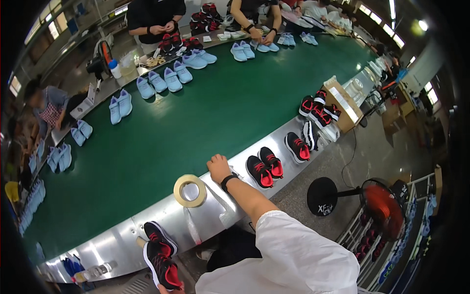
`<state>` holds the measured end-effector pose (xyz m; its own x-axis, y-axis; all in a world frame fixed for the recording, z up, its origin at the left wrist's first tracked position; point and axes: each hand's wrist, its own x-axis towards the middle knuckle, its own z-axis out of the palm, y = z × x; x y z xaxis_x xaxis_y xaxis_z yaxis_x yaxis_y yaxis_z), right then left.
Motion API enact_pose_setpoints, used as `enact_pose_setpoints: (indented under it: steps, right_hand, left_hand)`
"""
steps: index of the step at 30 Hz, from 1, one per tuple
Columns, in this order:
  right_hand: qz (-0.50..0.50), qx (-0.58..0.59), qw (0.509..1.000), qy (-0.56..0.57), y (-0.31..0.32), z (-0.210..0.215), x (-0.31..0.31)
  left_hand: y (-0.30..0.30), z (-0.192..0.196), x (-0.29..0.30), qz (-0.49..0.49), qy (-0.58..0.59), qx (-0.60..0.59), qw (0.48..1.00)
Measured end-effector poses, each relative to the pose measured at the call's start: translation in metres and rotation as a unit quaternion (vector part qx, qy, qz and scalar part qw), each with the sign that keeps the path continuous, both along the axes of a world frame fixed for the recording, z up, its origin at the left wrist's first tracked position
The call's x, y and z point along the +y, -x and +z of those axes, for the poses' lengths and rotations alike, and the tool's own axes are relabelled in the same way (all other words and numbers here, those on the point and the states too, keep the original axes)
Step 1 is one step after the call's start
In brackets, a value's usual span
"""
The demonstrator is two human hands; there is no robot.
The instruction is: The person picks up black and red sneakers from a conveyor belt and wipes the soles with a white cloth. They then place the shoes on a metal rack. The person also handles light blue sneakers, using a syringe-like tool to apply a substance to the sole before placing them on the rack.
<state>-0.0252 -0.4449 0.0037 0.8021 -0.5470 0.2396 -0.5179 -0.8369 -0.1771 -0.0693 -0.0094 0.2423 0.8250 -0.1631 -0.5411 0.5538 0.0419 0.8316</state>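
At the lower edge my left hand grips the heel end of a black sneaker with a red lining and white sole. Its mate, another black sneaker, touches it and lies on the metal ledge. My right hand rests where the ledge meets the green conveyor belt, fingers curled; whatever is under them is hidden. Beside that hand stands a large roll of cream tape. To its right, a pair of black and red sneakers sits on the ledge.
More black sneakers stand farther right, near a cardboard box. Light blue shoes line the belt's far side, where co-workers handle shoes. A fan and a shoe rack stand on the floor to the right.
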Motion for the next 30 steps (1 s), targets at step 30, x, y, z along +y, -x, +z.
enact_pose_setpoints:
  steps: [30]
  right_hand:
    - [0.338, -0.038, 0.896, -0.287, 0.1, 0.251, 0.293]
  left_hand:
    - [0.044, 0.047, 0.081, -0.028, 0.167, -0.05, 0.984]
